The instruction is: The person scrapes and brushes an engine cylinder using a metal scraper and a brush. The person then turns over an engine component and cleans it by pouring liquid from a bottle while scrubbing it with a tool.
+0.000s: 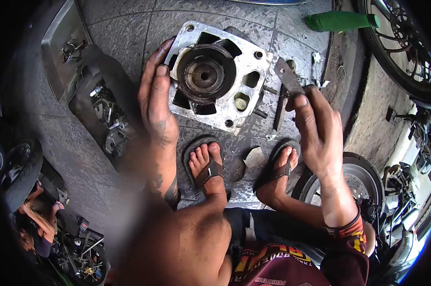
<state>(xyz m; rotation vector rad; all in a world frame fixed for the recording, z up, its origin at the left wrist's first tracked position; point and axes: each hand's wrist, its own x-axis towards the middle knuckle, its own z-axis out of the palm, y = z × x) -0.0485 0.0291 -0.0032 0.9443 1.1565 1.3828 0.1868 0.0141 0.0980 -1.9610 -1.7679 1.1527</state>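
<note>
My left hand (157,95) grips the left edge of a grey metal engine cylinder block (249,59), fingers along its side. The block is tilted toward me, showing its round bore, several side openings and bolt holes; threaded studs stick out at its right. My right hand (318,126) pinches a flat, dark metal scraper blade (287,76) between thumb and fingers. The blade is just right of the block's edge, apart from its top face. Below the blade, a narrow dark metal bar (279,115) lies on the floor.
A metal tray (58,52) and a dark container with small engine parts (111,121) stand left. A green bottle (339,21) lies at upper right. Motorcycle wheels (401,62) border the right side. A pale scrap (254,157) lies between my feet. Another person (43,221) is at lower left.
</note>
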